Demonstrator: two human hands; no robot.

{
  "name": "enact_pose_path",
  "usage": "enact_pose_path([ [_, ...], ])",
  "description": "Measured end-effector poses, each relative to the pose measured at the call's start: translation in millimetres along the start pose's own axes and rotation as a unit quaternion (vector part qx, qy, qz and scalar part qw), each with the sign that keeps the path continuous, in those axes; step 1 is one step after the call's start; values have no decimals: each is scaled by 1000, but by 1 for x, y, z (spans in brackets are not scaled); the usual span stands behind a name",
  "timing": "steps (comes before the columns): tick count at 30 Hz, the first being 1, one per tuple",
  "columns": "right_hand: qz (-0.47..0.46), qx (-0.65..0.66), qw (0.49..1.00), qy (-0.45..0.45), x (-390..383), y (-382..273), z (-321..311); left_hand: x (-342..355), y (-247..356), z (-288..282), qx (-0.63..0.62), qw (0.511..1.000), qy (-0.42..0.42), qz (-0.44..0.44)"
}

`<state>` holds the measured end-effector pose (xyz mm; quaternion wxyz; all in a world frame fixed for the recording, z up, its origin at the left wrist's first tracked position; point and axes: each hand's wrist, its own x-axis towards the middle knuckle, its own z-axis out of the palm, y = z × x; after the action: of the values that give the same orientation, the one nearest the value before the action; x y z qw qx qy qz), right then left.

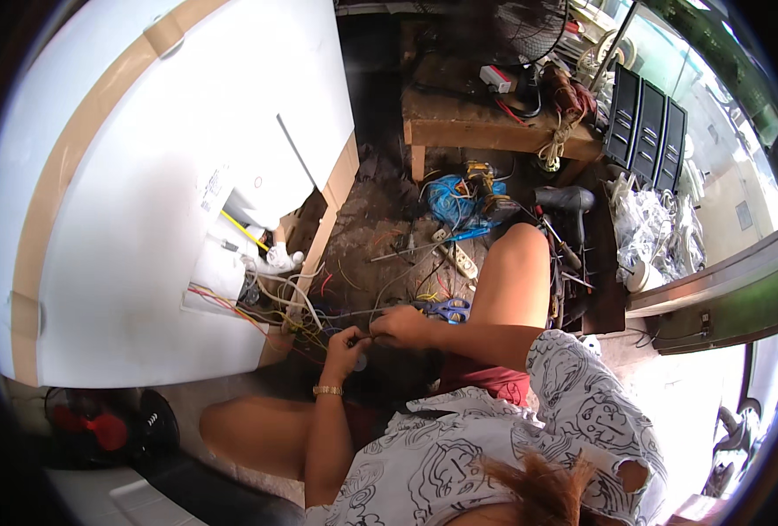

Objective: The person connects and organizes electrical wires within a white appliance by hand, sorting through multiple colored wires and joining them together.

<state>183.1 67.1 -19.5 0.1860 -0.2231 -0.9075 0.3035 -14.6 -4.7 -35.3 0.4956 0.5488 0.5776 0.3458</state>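
My left hand, with a watch at its wrist, pinches a thin dark wire near the middle of the view. My right hand is just right of it, fingers closed on the same wire. Loose coloured wires and cables spread from an opening low in a white appliance with tan tape on it, at the left. A pair of blue-handled scissors lies just beyond my right hand. A power strip is on the dirty floor. The exact end of the pinched wire is too small to make out.
A wooden bench holds a fan and tools. A drill, blue bag, heat gun and screwdrivers lie below it. Black racks and plastic-wrapped items stand right. A black-red object is at lower left.
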Motion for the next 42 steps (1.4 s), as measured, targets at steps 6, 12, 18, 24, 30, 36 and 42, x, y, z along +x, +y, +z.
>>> enact_pose_path([
  [6,488,528,673,-172,6,9,14,-4,20,4,121,983,82,111],
  [12,269,327,904,-57,-13,21,30,0,32,9,137,987,22,78],
  [18,-51,-133,988,-61,10,-17,-10,-6,16,-14,63,992,-64,-88],
  [24,-219,-223,950,12,8,-12,-12,8,12,-21,39,970,-171,-171],
  [30,-165,-153,973,41,-6,-4,-14,9,9,-12,-23,965,-181,-187],
  [36,336,3,941,-32,5,53,3,-9,-14,-12,-46,989,-51,-127],
  [42,633,-3,767,105,-78,201,-16,6,8,27,-202,970,123,-55],
])
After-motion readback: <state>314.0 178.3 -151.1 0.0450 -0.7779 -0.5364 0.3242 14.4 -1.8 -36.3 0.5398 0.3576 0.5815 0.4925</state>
